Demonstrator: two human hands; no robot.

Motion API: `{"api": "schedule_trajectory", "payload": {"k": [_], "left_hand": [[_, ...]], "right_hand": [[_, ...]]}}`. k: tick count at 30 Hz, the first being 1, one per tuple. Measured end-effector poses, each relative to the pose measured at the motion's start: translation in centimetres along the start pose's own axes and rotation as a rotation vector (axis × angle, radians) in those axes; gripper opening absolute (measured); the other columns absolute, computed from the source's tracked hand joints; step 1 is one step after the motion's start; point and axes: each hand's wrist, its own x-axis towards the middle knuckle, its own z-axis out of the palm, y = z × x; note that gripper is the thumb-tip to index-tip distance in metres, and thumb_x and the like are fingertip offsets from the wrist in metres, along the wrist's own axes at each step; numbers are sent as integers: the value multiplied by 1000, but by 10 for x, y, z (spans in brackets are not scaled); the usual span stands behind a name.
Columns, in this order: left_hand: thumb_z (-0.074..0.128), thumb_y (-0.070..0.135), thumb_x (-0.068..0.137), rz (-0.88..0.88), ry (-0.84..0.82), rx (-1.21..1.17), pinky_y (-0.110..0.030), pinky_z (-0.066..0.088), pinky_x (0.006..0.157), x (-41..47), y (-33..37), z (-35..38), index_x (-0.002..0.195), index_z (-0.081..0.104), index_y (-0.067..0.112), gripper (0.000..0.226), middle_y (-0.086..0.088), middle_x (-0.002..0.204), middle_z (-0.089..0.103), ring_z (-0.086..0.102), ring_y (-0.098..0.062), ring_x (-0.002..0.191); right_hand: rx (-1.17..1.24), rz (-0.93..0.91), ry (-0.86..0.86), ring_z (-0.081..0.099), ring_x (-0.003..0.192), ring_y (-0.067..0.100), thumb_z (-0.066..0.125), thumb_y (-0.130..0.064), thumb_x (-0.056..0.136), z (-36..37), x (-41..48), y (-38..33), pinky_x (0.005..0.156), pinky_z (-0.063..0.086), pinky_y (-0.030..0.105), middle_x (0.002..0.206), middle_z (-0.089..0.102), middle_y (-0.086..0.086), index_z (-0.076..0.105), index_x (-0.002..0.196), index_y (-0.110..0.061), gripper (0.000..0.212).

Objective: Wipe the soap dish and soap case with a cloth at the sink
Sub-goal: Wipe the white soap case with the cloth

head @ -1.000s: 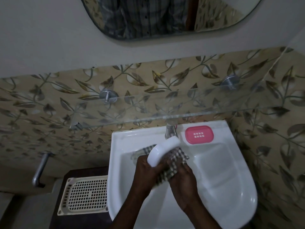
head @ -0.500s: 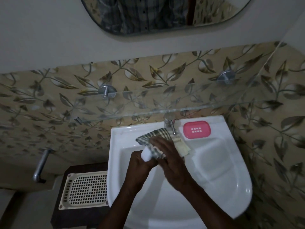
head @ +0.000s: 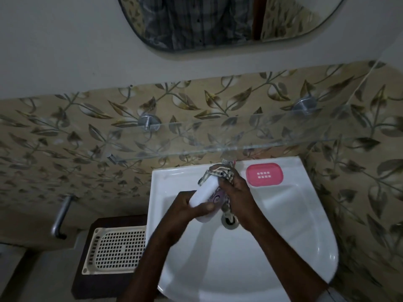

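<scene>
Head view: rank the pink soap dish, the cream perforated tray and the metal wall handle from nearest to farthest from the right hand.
1. pink soap dish, on the sink rim just right of the right hand.
2. cream perforated tray, left of the sink.
3. metal wall handle, farthest left.

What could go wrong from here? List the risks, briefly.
The left hand holds the white soap case by one end above the sink; hard wiping might knock it loose. The checked cloth, in the right hand, trails towards the drain and may snag there.
</scene>
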Motion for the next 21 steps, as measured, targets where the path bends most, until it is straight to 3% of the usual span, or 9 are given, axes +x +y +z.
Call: {"api": "schedule_trajectory", "payload": {"k": [3,5,7,9,11,15,18,21], "left_hand": [[82,20,70,-66,45,152,-41,59,84,14,16,-2,87,80,14,18,-7,90,79,73,-23,89],[70,7,77,-14,154,152,-41,59,82,16,19,6,87,78,7,12,-13,89,78,72,-21,89],[73,10,67,18,273,45,-35,60,66,12,13,16,78,78,7,12,-12,77,78,75,-21,76],[79,11,64,62,389,-104,-33,60,61,9,6,22,83,79,9,20,-12,79,79,77,-28,75],[81,10,66,104,471,-223,-37,61,65,11,4,25,92,79,10,26,-16,88,79,77,-32,80],[82,20,65,153,570,-382,-38,61,68,13,2,36,95,79,12,32,-18,92,79,76,-34,84],[80,14,74,155,556,-407,-39,62,72,7,-5,56,99,78,6,26,-21,95,78,75,-39,89],[81,31,75,111,480,-393,-42,61,71,-1,4,41,100,78,4,37,-24,97,77,74,-43,91]], "right_hand": [[-670,-376,-190,50,122,16,49,-19,92,7,-4,-1,106,36,26,125,55,5,62,122,-24,32],[-845,-466,-211,40,130,11,45,-24,96,13,-7,6,112,27,22,137,49,-1,56,133,-24,39],[-465,-229,-45,51,127,14,47,-21,97,19,-11,1,109,38,26,132,60,0,59,130,-19,35],[-86,33,121,68,105,18,50,-22,101,23,-13,3,89,55,25,105,75,-5,69,108,-28,21],[-21,193,188,74,93,18,50,-22,103,26,-18,9,81,59,29,94,78,-4,72,96,-27,24],[209,357,278,74,95,29,48,-21,103,33,-19,8,88,59,45,102,77,13,72,105,-13,25],[321,465,369,71,99,36,48,-19,103,36,-11,13,94,55,52,107,73,21,69,106,-5,25],[263,400,275,70,101,40,47,-14,103,26,-8,18,95,54,52,107,73,24,69,108,-3,26]]}}
